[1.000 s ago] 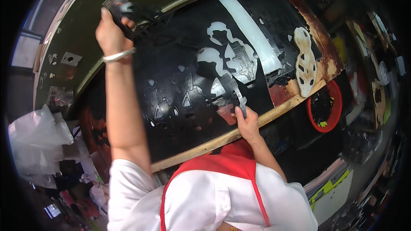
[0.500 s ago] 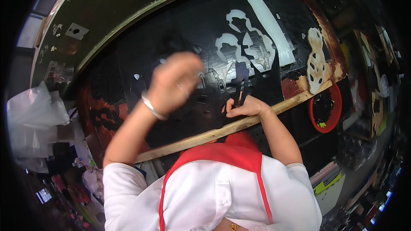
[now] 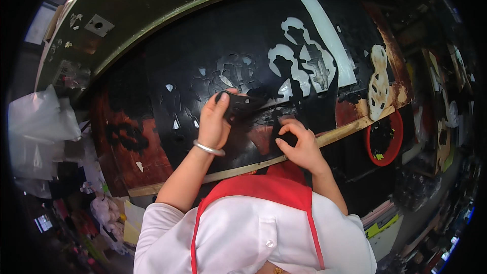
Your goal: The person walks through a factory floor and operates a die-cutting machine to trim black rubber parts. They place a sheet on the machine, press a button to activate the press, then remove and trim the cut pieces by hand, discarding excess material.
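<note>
My left hand [image 3: 215,119] grips a thin black cut-out piece [image 3: 243,102] with holes in it, thumb on top, lifted above the black sheet [image 3: 187,35]. To its right, my right hand [image 3: 302,144] is curled, thumb and forefinger drawn toward each other beside a dark strip; what lies between them, if anything, cannot be made out. Beyond the hands, black sole-shaped outlines are cut in the sheet, and pale metal shapes [image 3: 281,53] show through its openings. A cream sole-shaped template [image 3: 378,83] with oval holes lies at the right.
A wooden strip [image 3: 243,166] runs along the near edge of the work surface. A red bowl [image 3: 396,144] with black scraps sits at the right, below the template. Clear plastic bags [image 3: 38,132] hang at the left. A green machine frame [image 3: 137,12] borders the far side.
My left hand, blurred before, has come nearer and to the right, and the black cut-out piece now shows in it. My right hand has drawn slightly nearer. The whole view has shifted a little.
</note>
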Available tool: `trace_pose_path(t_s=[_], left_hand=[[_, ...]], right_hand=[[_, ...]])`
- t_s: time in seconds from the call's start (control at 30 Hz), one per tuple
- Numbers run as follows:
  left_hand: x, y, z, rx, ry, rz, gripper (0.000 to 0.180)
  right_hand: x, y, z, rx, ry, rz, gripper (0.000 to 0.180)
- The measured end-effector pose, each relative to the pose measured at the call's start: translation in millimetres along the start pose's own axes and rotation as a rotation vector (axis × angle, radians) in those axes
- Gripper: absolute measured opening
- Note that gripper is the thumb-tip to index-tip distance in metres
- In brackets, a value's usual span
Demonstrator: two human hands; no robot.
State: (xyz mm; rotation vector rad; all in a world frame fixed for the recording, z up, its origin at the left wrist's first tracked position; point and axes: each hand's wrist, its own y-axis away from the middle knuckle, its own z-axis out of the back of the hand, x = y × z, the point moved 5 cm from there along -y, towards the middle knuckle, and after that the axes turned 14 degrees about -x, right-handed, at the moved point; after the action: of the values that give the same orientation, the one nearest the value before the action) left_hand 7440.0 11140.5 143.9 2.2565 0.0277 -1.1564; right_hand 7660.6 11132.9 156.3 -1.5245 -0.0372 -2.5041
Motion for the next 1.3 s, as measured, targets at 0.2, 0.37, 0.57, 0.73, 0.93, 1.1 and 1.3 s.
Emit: trace_pose_path(t_s=[0.2,0.37,0.57,0.73,0.93,1.1,1.3], left_hand=[[-0.5,4.4,-11.2,0.235,0.035,0.183,0.029],[27.6,18.8,-15.8,0.229,-0.213,0.126,0.027],[-11.1,-12.7,-24.5,0.033,-0.192,-0.14,0.022],[-159.5,-55.9,-42.5,-0.042,-0.015,-0.648,0.027],[-326.0,-46.6,-58.4,-0.1,-0.031,-1.062,0.029],[-304.1,-7.2,-64.8,0.041,-0.517,-1.162,0.029],[-75.6,50.7,1.0,0.715,-1.164,-1.319,0.032]], right_hand=[[42.4,2.2,-13.2,-0.28,0.04,0.052,0.025],[28.9,-21.7,-46.6,-0.36,0.108,-0.044,0.04],[3.4,-2.9,-66.5,-0.458,0.097,0.202,0.026],[-22.9,16.7,-65.5,-0.526,0.137,0.225,0.03],[-37.4,26.2,-54.3,-0.385,-0.02,-0.096,0.029],[-10.8,22.4,-75.3,0.071,-0.217,-0.097,0.034],[-17.9,4.4,-106.6,0.681,-0.641,-0.437,0.019]])
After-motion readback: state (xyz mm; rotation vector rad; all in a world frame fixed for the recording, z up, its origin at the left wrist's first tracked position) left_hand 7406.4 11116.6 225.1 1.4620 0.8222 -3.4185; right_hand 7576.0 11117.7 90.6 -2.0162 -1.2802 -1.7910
